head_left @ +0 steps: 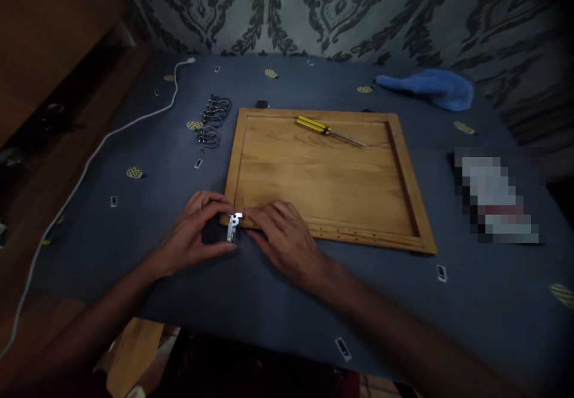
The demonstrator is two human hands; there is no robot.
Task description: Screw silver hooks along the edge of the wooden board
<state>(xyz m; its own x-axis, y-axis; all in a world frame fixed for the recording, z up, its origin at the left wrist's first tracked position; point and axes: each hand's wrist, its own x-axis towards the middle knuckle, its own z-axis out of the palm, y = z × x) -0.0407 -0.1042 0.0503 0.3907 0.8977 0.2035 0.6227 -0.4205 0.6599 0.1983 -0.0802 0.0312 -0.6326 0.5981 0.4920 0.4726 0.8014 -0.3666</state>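
While the left hand (186, 230) pinches one metal bracket (232, 229) at the near left corner of the wooden panel (287, 174), the right hand (287, 239) curls at the near edge; whether it grips, I cannot tell. The bracket looks light, stiff and slick, best held by its ends. Beyond: one panel, one screwdriver (323, 129) on it, metal loops (217, 111) overlapping past counting, one blue cloth (442, 89).

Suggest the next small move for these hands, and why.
Probably square the small silver metal bracket against the near left corner of the framed brown wooden panel: the left hand pinches it there, the right hand touches the panel beside it, and neither holds the yellow-and-black-handled screwdriver.
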